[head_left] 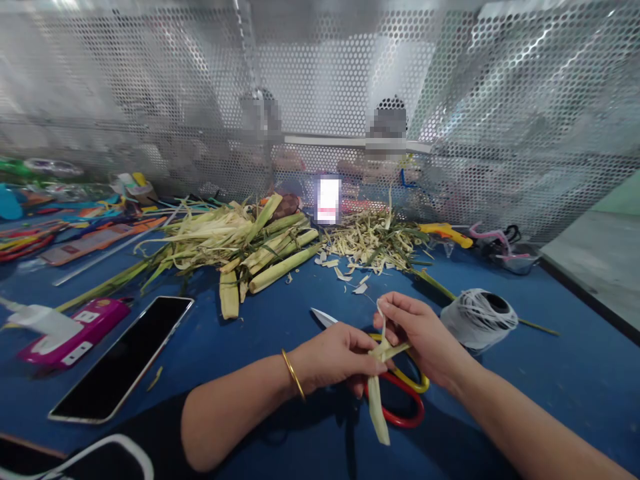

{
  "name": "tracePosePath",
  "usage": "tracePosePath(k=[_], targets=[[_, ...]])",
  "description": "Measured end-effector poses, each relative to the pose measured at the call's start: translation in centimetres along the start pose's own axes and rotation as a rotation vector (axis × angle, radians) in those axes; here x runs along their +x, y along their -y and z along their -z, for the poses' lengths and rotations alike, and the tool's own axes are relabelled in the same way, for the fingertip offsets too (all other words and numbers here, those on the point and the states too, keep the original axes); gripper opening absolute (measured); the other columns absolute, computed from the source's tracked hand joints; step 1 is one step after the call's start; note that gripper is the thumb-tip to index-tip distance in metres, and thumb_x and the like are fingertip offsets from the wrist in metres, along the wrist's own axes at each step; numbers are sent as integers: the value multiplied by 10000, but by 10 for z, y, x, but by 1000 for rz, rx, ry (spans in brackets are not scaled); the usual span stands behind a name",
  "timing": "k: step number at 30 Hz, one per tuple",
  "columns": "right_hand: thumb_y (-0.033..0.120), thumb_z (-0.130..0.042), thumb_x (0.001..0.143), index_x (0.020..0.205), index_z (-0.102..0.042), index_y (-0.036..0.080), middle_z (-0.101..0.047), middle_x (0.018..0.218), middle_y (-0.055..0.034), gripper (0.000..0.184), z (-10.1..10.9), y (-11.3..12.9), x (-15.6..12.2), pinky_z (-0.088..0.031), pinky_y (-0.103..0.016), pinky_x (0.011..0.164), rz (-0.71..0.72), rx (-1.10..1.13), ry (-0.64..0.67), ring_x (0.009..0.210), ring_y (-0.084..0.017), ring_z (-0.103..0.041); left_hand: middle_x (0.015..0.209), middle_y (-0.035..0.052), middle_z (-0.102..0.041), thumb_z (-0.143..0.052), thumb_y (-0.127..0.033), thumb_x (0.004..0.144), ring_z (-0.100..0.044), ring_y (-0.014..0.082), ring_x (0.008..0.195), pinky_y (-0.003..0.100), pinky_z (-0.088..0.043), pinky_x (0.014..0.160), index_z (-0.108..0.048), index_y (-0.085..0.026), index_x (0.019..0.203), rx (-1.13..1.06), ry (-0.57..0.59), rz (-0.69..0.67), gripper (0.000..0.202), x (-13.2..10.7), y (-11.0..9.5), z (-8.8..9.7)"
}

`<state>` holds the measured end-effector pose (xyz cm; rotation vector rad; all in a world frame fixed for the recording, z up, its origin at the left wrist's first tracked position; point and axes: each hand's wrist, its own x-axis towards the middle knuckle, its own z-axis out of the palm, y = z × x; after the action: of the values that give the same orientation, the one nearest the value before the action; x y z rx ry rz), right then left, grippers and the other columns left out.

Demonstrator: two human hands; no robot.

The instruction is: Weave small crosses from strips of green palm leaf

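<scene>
My left hand [336, 355] and my right hand [421, 335] meet above the blue table [240, 340], both pinched on a pale yellow-green leaf strip [377, 393] folded between the fingers. One end of the strip hangs down toward me. A thin white string [382, 319] rises from the fold to my right fingertips. Under the hands lie scissors [400, 407] with red and yellow handle loops, their blade tip pointing left. A gold bangle [294, 375] sits on my left wrist.
A spool of white string [479, 319] stands right of my hands. Green stalks and leaves [240, 243] and a heap of cuttings [373, 241] lie further back. A black phone [125, 357], a pink case [75, 332], a yellow glue gun [445, 233] and a perforated metal screen [320, 100] surround them.
</scene>
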<state>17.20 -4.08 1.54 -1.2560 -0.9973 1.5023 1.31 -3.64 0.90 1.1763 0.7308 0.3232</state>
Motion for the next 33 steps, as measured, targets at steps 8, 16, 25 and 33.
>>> tracePosePath(k=[8, 16, 25, 33], targets=[[504, -754, 592, 726, -585, 177, -607, 665, 11, 391, 1, -2, 4, -397, -234, 510, 44, 80, -107, 529, -101, -521, 532, -11, -599, -740, -467, 609, -506, 72, 415, 216, -413, 505, -615, -134, 631, 24, -54, 17, 356, -1, -4, 0], [477, -671, 689, 651, -525, 193, -494, 507, 51, 320, 13, -1, 11, -373, -258, 523, 218, -410, -11, 483, -106, -454, 580, 29, -645, -702, -426, 651, -597, 110, 489, 211, -402, 510, -643, -115, 736, -78, -191, -12, 328, 2, -3, 5], [246, -508, 879, 915, -626, 204, -628, 861, -66, 131, 11, -2, -4, -399, -353, 734, 1093, -1139, -251, 812, -206, -565, 575, 22, -639, -705, -454, 652, -563, 102, 480, 226, -394, 518, -609, -127, 675, -134, -250, -24, 341, 6, -2, 6], [84, -285, 924, 916, -632, 135, -621, 776, -69, 350, -10, -15, -19, -360, -355, 738, 1438, -1698, 180, 720, -195, -524, 572, -25, -563, -825, -471, 492, -487, 63, 532, 199, -352, 548, -616, -100, 661, -312, -291, -26, 457, 5, -2, 6]])
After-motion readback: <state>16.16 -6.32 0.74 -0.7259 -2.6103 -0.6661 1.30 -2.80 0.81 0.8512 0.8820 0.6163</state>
